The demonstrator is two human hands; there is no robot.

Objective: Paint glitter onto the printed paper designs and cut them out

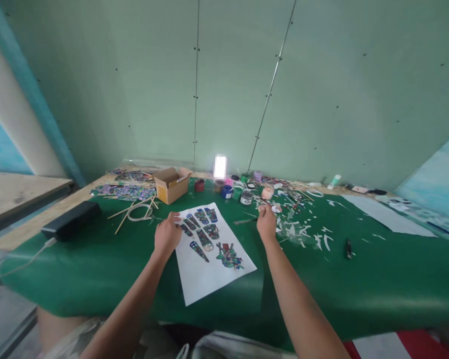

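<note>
A white sheet [202,286] lies on the green table cover [119,269], bearing several colourful patterned cut-out shapes [204,239] and a larger colourful figure [230,257] at its lower right. At the sheet's upper left edge is my left hand [167,233], its fingers bent and resting on the paper. My right hand [266,222] is closed in a pinch to the right of the sheet, beside the paper scraps; what it holds, if anything, is too small to name. A thin dark tool [245,221] lies just left of it.
Paint jars [227,191] stand behind the sheet, with an open cardboard box [172,185] to their left. Wooden sticks [123,219] and a black case [72,221] lie farther left. White scraps [299,232], a small black tool [348,248] and white paper [389,217] are at right.
</note>
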